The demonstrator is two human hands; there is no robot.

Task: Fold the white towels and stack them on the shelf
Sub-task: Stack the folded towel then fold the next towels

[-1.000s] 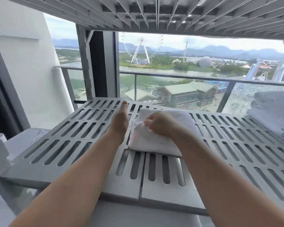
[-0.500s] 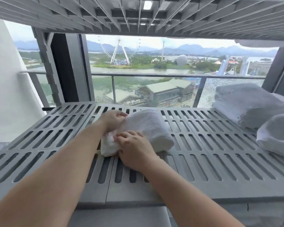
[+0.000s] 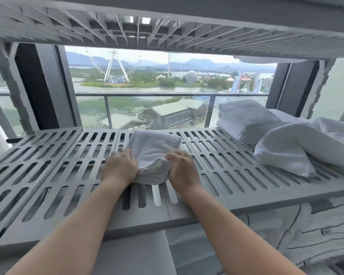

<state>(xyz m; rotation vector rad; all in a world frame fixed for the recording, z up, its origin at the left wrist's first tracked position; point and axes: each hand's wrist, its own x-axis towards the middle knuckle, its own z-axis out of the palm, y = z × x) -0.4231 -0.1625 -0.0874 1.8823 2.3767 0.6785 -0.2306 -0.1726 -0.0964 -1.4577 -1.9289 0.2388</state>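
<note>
White fluffy towel [image 3: 153, 147], folded square, lies on the grey slotted shelf [image 3: 236, 198]; left hand [image 3: 120, 169] and right hand [image 3: 184, 173] seem to pinch its near end with curled fingers [image 3: 131, 156].

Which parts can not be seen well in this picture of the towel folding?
- Head view: the fingertips of the left hand and right hand, partly buried in the folds of the small towel.
- Head view: the loose towel, cut off by the right edge.
- Head view: the small towel's layer count, hidden by the hands.
</note>
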